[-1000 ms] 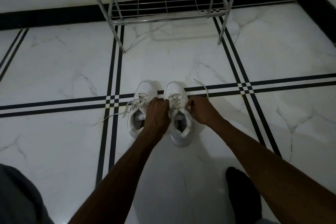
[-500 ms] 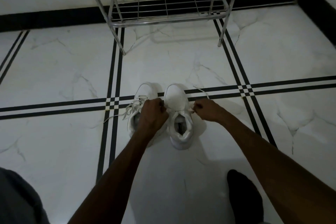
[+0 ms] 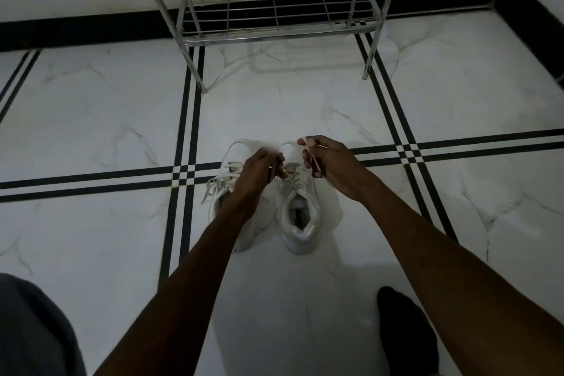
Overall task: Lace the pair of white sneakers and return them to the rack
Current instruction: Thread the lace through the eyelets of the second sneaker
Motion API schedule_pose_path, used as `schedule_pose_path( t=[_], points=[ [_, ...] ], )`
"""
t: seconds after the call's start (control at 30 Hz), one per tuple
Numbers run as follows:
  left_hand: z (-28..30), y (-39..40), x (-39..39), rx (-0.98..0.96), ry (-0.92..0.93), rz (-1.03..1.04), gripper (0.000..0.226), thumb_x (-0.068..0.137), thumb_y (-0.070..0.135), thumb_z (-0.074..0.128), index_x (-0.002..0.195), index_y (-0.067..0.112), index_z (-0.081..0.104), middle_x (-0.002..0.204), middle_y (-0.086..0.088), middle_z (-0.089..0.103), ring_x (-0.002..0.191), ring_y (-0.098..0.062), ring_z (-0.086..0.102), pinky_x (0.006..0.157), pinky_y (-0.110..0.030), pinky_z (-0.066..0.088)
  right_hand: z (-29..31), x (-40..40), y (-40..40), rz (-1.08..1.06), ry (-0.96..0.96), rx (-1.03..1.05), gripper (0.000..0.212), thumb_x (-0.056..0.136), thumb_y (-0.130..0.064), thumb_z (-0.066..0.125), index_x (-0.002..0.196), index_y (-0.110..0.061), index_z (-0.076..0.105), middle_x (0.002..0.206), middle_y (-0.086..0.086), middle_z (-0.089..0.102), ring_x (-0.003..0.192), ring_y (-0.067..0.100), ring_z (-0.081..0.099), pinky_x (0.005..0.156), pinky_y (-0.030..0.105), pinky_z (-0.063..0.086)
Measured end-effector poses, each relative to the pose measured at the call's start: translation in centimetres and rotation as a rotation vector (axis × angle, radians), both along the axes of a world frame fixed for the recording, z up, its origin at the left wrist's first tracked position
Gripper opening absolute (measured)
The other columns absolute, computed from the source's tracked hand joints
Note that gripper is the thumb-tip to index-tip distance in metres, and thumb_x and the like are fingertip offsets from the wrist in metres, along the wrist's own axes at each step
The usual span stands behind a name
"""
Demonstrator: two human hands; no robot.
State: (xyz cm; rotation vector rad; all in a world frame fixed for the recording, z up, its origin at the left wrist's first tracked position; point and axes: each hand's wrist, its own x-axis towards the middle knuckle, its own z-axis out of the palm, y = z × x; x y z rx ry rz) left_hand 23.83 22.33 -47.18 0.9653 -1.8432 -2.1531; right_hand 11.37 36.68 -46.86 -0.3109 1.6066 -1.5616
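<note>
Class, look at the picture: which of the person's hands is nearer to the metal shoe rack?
Right. The right hand is raised over the right sneaker's toe, nearer the rack; the left hand sits lower, over the laces.

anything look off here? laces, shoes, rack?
Only the left sneaker: its laces trail loose onto the floor, not tied. Both hands work the right sneaker, the right hand pinching a lace end, the left hand closed at the eyelets. The rack stands square.
</note>
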Motion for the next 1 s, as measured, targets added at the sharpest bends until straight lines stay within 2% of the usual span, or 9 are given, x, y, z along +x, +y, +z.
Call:
schedule_pose_path(
  t=[0.1, 0.2, 0.3, 0.4, 0.5, 0.63, 0.8, 0.9, 1.0],
  points=[
    [-0.3, 0.5, 0.1, -0.164, -0.006, -0.074, 0.024, 0.104, 0.017, 0.044, 0.111, 0.010, 0.066, 0.078, -0.004, 0.061, 0.074, -0.014, 0.059, 0.073, -0.023, 0.048, -0.5, 0.4, 0.2, 0.085, 0.137, 0.077, 0.028, 0.101, -0.017, 0.053, 0.127, -0.019, 0.064, 0.095, 0.006, 0.067, 0.079, 0.011, 0.060, 0.061, 0.024, 0.044],
    [-0.1, 0.8, 0.3, -0.285, 0.026, -0.157, 0.031, 0.103, 0.004, 0.042, 0.124, 0.011, 0.062, 0.075, 0.002, 0.059, 0.067, -0.002, 0.056, 0.067, -0.014, 0.048, -0.7, 0.5, 0.0, 0.145, 0.153, 0.124, 0.038, 0.098, -0.010, 0.057, 0.133, -0.024, 0.059, 0.110, 0.008, 0.075, 0.092, 0.018, 0.067, 0.067, 0.030, 0.049],
    [-0.4, 0.4, 0.2, -0.418, 0.029, -0.229, 0.033, 0.102, 0.002, 0.041, 0.128, 0.014, 0.059, 0.075, 0.001, 0.061, 0.069, -0.005, 0.057, 0.071, -0.018, 0.049, -0.5, 0.6, -0.5, 0.105, 0.193, 0.210, 0.031, 0.094, -0.014, 0.065, 0.124, -0.015, 0.057, 0.106, 0.010, 0.077, 0.089, 0.016, 0.071, 0.068, 0.033, 0.050],
    [-0.4, 0.4, 0.0, -0.496, 0.029, -0.257, 0.028, 0.100, -0.001, 0.043, 0.119, 0.016, 0.055, 0.076, -0.003, 0.064, 0.069, -0.012, 0.060, 0.072, -0.029, 0.051, -0.5, 0.7, -1.1, -0.023, 0.184, 0.231, 0.022, 0.088, -0.014, 0.073, 0.106, -0.010, 0.061, 0.093, 0.010, 0.077, 0.077, 0.016, 0.072, 0.066, 0.032, 0.052],
    [-0.3, 0.5, 0.2, -0.489, 0.034, -0.216, 0.016, 0.096, 0.006, 0.050, 0.109, 0.015, 0.051, 0.078, -0.018, 0.069, 0.066, -0.017, 0.063, 0.068, -0.032, 0.051, -0.4, 0.5, -1.4, 0.015, 0.231, 0.217, 0.009, 0.084, -0.010, 0.076, 0.093, -0.011, 0.073, 0.087, 0.013, 0.076, 0.078, 0.022, 0.074, 0.069, 0.032, 0.058],
    [-0.4, 0.6, 0.1, -0.498, 0.029, -0.171, 0.020, 0.093, 0.005, 0.055, 0.110, 0.011, 0.045, 0.080, -0.025, 0.071, 0.069, -0.038, 0.066, 0.059, -0.033, 0.050, -0.9, 0.1, -1.4, 0.130, 0.205, 0.177, 0.020, 0.087, -0.006, 0.072, 0.105, 0.001, 0.075, 0.098, 0.024, 0.075, 0.094, 0.035, 0.074, 0.084, 0.038, 0.061],
    [-0.2, 0.8, -0.5, -0.457, -0.030, -0.128, 0.032, 0.095, 0.006, 0.058, 0.121, 0.007, 0.039, 0.081, -0.006, 0.072, 0.069, -0.014, 0.067, 0.053, -0.010, 0.046, -0.7, 0.5, -1.3, 0.146, 0.195, 0.124, 0.028, 0.085, -0.024, 0.077, 0.103, -0.001, 0.077, 0.096, 0.021, 0.077, 0.084, 0.019, 0.072, 0.081, 0.026, 0.058],
    [-0.6, 0.8, -0.7, -0.397, -0.033, -0.103, 0.036, 0.097, 0.010, 0.060, 0.124, 0.009, 0.036, 0.085, -0.004, 0.075, 0.070, -0.007, 0.068, 0.059, -0.012, 0.048, -1.2, 0.7, -1.7, 0.004, 0.158, 0.121, 0.027, 0.085, -0.025, 0.077, 0.100, -0.002, 0.077, 0.096, 0.026, 0.075, 0.079, 0.022, 0.069, 0.080, 0.035, 0.057],
    [-1.4, 0.4, -0.5, -0.329, -0.071, -0.080, 0.038, 0.097, 0.009, 0.061, 0.127, 0.008, 0.037, 0.092, -0.008, 0.076, 0.081, -0.012, 0.071, 0.072, -0.021, 0.052, -1.7, 1.1, -1.9, -0.097, -0.037, 0.034, 0.029, 0.089, -0.017, 0.072, 0.112, 0.000, 0.073, 0.098, 0.026, 0.070, 0.080, 0.021, 0.065, 0.074, 0.027, 0.058]
  ],
)
